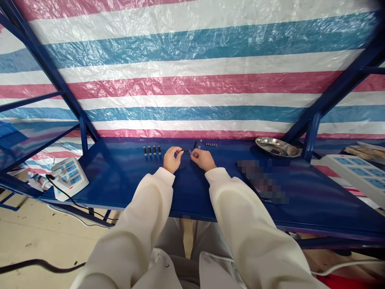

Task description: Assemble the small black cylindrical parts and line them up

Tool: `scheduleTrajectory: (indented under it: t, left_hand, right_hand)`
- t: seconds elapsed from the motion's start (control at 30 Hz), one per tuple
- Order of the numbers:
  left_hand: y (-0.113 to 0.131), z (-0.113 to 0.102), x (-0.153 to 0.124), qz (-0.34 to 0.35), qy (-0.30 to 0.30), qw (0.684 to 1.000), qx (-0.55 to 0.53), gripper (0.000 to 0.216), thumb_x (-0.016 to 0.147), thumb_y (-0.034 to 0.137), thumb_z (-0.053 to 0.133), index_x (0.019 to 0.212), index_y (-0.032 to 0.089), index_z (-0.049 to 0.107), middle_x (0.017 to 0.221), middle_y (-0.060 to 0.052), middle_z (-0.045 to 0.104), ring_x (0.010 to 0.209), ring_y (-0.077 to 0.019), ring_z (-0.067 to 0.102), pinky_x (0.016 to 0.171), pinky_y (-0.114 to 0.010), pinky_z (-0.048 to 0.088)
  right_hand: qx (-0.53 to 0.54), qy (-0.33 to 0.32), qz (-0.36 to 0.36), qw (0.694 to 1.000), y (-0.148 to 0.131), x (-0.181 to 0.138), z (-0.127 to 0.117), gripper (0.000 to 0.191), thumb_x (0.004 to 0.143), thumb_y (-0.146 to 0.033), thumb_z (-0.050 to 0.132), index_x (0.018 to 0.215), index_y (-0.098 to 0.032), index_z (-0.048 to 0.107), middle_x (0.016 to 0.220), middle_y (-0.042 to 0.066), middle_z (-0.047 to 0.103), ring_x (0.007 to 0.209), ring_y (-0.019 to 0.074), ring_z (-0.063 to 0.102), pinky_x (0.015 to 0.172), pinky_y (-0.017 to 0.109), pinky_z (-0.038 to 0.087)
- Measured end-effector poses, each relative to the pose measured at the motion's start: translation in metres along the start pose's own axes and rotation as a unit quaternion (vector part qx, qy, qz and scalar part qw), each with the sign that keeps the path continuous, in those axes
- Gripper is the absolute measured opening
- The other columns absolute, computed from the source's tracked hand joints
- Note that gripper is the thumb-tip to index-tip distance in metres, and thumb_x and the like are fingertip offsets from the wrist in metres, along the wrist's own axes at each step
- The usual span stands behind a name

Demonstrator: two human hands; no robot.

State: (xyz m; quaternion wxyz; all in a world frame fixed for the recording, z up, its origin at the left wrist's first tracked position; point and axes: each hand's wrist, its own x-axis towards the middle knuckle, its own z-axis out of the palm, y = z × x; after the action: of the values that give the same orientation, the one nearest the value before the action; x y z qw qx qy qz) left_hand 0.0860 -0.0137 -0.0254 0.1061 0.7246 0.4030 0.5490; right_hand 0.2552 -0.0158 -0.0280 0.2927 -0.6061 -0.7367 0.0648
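Over the blue table (pixel 192 184), my left hand (pixel 172 159) pinches one end of a small black tube (pixel 185 150), which lies level between my hands. My right hand (pixel 203 159) is closed too, its fingertips on a small clear piece (pixel 190 152) at the tube's right end. Whether the two parts are joined is too small to tell. Left of my hands, several black tubes with pale ends (pixel 154 150) stand in a row. Just beyond my right hand are another black part (pixel 195 144), a clear cap-like piece (pixel 200 142) and a row of several small metal parts (pixel 211 145).
A round metal dish (pixel 278 147) sits at the back right. Nearer lies a dark flat object (pixel 261 182), blurred out. White power strips are at the left end (pixel 71 178) and right end (pixel 357 170). Blue frame posts and a striped plastic sheet (pixel 192 84) close off the back.
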Motion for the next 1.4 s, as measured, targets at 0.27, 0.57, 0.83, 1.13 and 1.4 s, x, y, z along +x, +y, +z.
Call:
scheduleTrajectory:
  t: [0.27,0.57,0.83,1.13,1.4]
  left_hand:
    - [0.008,-0.004,-0.001,0.008,-0.034,0.999,-0.010,0.026,0.084,0.027,0.052,0.104,0.014,0.064,0.083,-0.006,0.066,0.065,-0.0105,0.057,0.057,-0.022,0.046]
    - [0.009,-0.003,-0.005,0.020,-0.108,0.994,-0.004,0.022,0.083,0.023,0.054,0.101,0.018,0.066,0.082,-0.004,0.067,0.065,-0.0104,0.057,0.066,-0.025,0.050]
    - [0.002,0.002,-0.002,-0.070,-0.073,0.993,-0.065,0.012,0.076,0.023,0.060,0.086,0.017,0.063,0.079,-0.002,0.066,0.061,-0.0086,0.057,0.061,-0.022,0.049]
    - [-0.003,0.003,-0.001,-0.133,-0.079,0.983,-0.102,0.017,0.073,0.029,0.063,0.083,0.015,0.064,0.071,-0.001,0.063,0.062,-0.0088,0.055,0.063,-0.022,0.046]
    - [-0.001,-0.001,0.002,-0.151,-0.124,0.976,-0.098,0.022,0.072,0.035,0.062,0.065,0.014,0.064,0.061,0.000,0.062,0.056,-0.0097,0.051,0.056,-0.023,0.042]
  right_hand:
    - [-0.017,-0.007,-0.019,1.000,-0.006,-0.003,-0.005,0.006,0.076,-0.022,0.054,0.074,-0.019,0.060,0.064,0.000,0.065,0.064,0.0142,0.058,0.064,0.024,0.032]
    - [-0.006,0.003,-0.049,0.999,-0.009,-0.005,-0.003,0.006,0.075,-0.021,0.053,0.074,-0.019,0.058,0.060,-0.001,0.061,0.059,0.0137,0.056,0.061,0.023,0.032]
    - [0.056,-0.001,-0.061,0.997,-0.008,-0.004,0.002,0.009,0.076,-0.024,0.053,0.079,-0.019,0.059,0.056,-0.002,0.056,0.052,0.0120,0.050,0.056,0.022,0.033]
    - [0.106,0.011,-0.064,0.992,-0.025,-0.012,0.001,0.015,0.080,-0.032,0.047,0.077,-0.020,0.056,0.056,-0.002,0.054,0.051,0.0111,0.047,0.054,0.022,0.033]
    - [0.087,0.002,-0.058,0.994,-0.026,-0.012,0.001,0.015,0.079,-0.029,0.048,0.083,-0.020,0.060,0.062,-0.001,0.058,0.054,0.0115,0.050,0.055,0.021,0.035]
